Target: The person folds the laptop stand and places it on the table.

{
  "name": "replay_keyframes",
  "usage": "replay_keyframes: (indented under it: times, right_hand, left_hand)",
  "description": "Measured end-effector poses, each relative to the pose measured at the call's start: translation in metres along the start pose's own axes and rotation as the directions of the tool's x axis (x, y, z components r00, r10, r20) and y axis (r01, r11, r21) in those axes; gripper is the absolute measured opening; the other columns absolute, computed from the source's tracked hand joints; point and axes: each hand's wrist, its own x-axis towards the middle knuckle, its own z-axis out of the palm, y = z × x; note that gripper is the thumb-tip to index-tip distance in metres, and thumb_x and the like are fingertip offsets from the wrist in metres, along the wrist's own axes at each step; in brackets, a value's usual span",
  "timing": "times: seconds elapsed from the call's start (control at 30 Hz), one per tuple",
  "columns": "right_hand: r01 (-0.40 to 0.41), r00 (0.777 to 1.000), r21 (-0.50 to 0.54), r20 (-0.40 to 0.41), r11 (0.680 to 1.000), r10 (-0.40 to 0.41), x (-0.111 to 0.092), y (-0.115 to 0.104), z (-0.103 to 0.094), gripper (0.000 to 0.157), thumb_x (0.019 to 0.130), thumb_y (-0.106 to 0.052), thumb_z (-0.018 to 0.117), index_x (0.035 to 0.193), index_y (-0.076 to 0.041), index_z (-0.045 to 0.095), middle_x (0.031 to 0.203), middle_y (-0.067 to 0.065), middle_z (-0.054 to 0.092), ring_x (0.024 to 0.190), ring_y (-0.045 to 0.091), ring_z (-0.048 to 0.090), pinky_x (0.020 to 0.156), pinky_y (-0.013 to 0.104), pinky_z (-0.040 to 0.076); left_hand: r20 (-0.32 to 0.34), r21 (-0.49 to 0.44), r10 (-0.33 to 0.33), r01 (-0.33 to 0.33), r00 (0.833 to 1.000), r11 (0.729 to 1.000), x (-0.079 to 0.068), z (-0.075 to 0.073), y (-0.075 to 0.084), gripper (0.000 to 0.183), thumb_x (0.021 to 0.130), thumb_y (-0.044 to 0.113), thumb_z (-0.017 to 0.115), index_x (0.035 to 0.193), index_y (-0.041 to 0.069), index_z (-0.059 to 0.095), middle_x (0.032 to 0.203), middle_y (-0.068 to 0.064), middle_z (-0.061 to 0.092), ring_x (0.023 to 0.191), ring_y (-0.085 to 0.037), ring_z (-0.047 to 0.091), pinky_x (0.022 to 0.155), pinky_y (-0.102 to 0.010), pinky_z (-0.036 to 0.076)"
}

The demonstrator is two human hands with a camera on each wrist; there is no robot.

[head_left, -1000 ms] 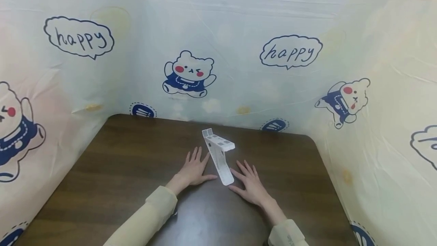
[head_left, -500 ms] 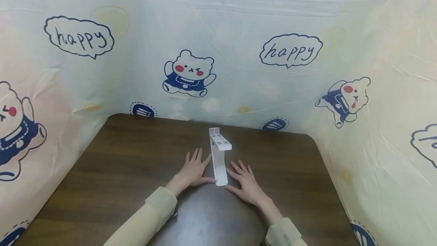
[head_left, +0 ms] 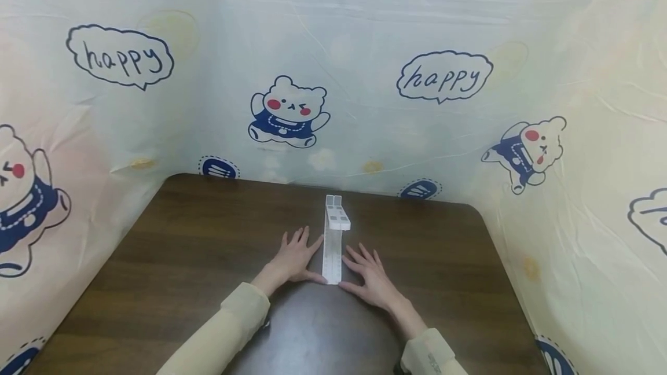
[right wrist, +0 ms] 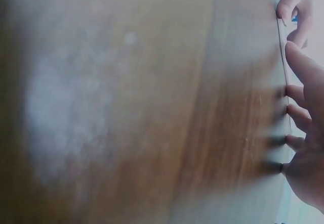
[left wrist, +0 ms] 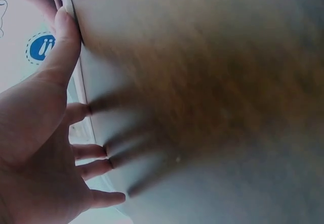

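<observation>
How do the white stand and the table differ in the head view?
Colour: the white stand is pale, while the table is dark brown with wood grain.
Size: the stand is a narrow strip; the table spreads far wider around it.
Shape: the stand has a raised panel marked with squares; the table's top is flat.

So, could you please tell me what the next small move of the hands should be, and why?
I would probably ease the left hand and right hand outward from the stand: it stands on its base on the table, lined up nearly straight ahead, with one hand spread at each side of that base.
</observation>
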Motion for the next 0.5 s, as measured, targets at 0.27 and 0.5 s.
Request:
replay_keyframes:
  times: [0.27,0.5]
  right_hand:
    - [0.016,1.000,0.051,-0.024,0.999,-0.014,0.010,-0.006,0.005,0.072,0.101,-0.044,0.080,0.159,-0.008,0.057,0.171,0.016,0.049,0.169,0.048,0.025,0.135,0.078,0.010]
    - [0.042,0.998,0.102,-0.050,0.994,-0.037,0.016,-0.004,0.009,0.069,0.099,-0.035,0.084,0.154,-0.001,0.060,0.166,0.023,0.052,0.166,0.052,0.027,0.132,0.082,0.009]
  left_hand:
    - [0.035,0.074,0.011,-0.014,0.999,0.997,0.001,-0.006,0.000,0.121,0.079,0.079,0.082,0.171,0.014,0.039,0.173,-0.035,0.036,0.161,-0.053,0.038,0.127,-0.079,0.033]
    - [0.044,0.130,0.023,-0.029,0.999,0.991,0.003,-0.007,0.000,0.122,0.079,0.082,0.080,0.171,0.014,0.039,0.171,-0.034,0.039,0.160,-0.051,0.040,0.126,-0.079,0.035]
